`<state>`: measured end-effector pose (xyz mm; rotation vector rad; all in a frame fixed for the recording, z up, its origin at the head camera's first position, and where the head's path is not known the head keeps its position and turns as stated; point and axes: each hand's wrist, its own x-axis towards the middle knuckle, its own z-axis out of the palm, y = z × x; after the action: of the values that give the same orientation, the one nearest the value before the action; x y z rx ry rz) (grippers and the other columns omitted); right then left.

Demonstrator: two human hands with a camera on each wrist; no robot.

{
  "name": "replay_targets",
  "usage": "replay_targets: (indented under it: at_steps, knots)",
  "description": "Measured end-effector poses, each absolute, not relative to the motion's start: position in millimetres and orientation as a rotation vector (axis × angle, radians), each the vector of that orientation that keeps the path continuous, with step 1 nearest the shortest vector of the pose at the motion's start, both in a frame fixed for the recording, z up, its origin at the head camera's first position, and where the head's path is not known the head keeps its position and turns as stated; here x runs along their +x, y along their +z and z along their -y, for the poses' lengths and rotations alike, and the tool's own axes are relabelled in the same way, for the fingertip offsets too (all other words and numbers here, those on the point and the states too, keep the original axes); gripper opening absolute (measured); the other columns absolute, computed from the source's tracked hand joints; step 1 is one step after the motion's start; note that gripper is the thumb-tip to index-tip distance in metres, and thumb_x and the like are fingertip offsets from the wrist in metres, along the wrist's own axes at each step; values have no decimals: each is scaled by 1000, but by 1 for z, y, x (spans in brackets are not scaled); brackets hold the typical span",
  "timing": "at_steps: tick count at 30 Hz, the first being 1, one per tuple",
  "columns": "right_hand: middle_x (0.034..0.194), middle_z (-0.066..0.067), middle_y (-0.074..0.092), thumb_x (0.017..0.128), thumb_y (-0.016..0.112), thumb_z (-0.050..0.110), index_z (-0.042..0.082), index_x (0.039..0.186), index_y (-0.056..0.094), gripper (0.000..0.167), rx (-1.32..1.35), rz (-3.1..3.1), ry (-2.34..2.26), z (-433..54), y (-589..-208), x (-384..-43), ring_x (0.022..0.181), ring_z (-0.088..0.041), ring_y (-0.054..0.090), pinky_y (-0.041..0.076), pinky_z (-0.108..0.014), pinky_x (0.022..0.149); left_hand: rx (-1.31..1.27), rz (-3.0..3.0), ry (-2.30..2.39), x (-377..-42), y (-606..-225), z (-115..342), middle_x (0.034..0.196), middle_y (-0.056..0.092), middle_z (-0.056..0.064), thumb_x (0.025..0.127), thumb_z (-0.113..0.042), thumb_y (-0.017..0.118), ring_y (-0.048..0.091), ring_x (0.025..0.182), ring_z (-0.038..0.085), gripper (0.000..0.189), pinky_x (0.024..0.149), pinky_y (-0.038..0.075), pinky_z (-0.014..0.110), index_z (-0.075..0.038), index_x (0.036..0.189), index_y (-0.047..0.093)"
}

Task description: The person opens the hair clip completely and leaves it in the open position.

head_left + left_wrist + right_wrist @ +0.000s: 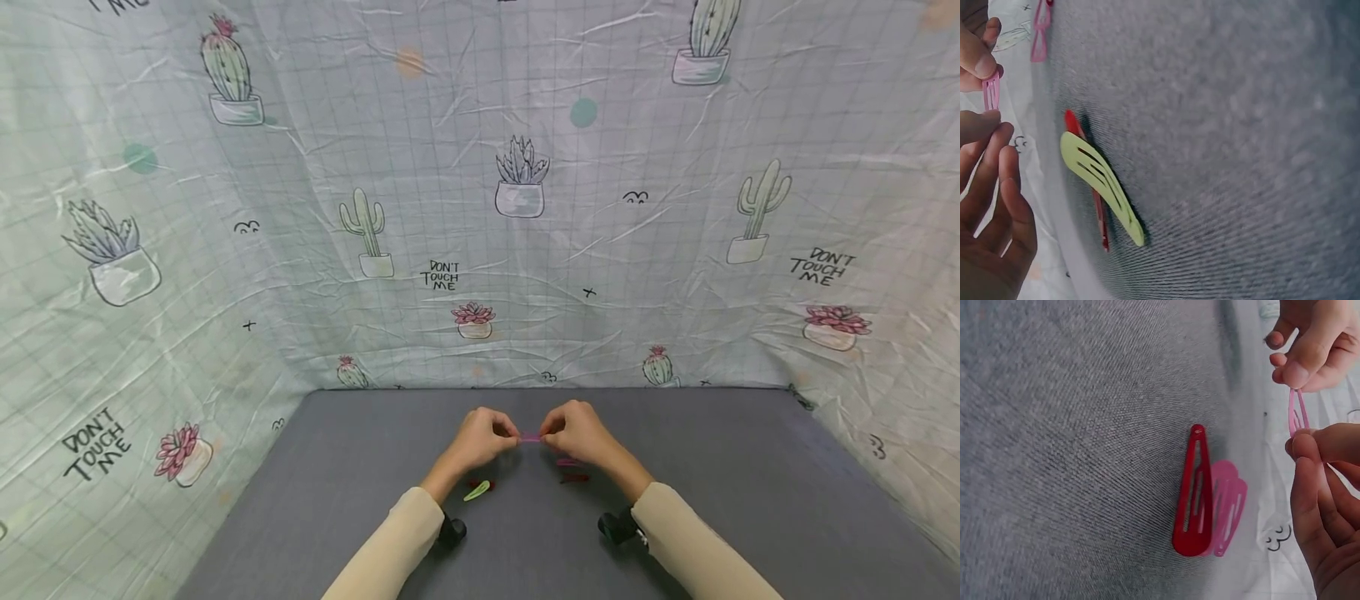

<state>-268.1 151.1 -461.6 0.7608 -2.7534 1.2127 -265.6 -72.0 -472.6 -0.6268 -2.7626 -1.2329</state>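
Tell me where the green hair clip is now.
In the head view, the green hair clip lies on the grey surface, below the left hand; the left wrist view shows it across a red clip.

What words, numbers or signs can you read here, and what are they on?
"DON'T TOUCH ME": on the patterned sheet, three times: left, middle and right.
"ME": top left of the sheet, partly cut off.
"+": small marks on the same sheet.
Hair clips: no lettering that I can make out.
Black wrist devices: too small to tell.

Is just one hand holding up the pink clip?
No, the left hand and the right hand pinch opposite ends of the pink clip.
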Motion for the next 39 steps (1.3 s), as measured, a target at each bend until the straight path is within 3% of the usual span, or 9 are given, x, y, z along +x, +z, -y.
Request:
replay_targets:
  at_steps: [11,22,39]
  knots:
    - [71,-1,75,81,80,-2,4,80,81,6,778,2777,1038,-145,-471,-275,56,-5,61,52,-24,57,-625,2848,-1106,-275,-479,69,74,76,-3,82,-12,83,55,59,1,6,55,45,20,-7,81,82]
    - [69,4,73,77,82,-1,11,76,80,12,698,2857,951,-141,-480,-279,57,-6,60,52,-27,58,-547,2918,-1077,-278,-483,66,72,76,-5,81,-13,86,54,62,4,7,57,42,21,-14,76,83]
    - [69,4,73,77,82,0,13,77,80,13,641,2877,930,-134,-479,-281,52,-7,59,52,-29,57,-533,2932,-1035,-280,-479,67,73,77,-3,81,-13,86,52,61,4,6,56,41,20,-12,76,83]
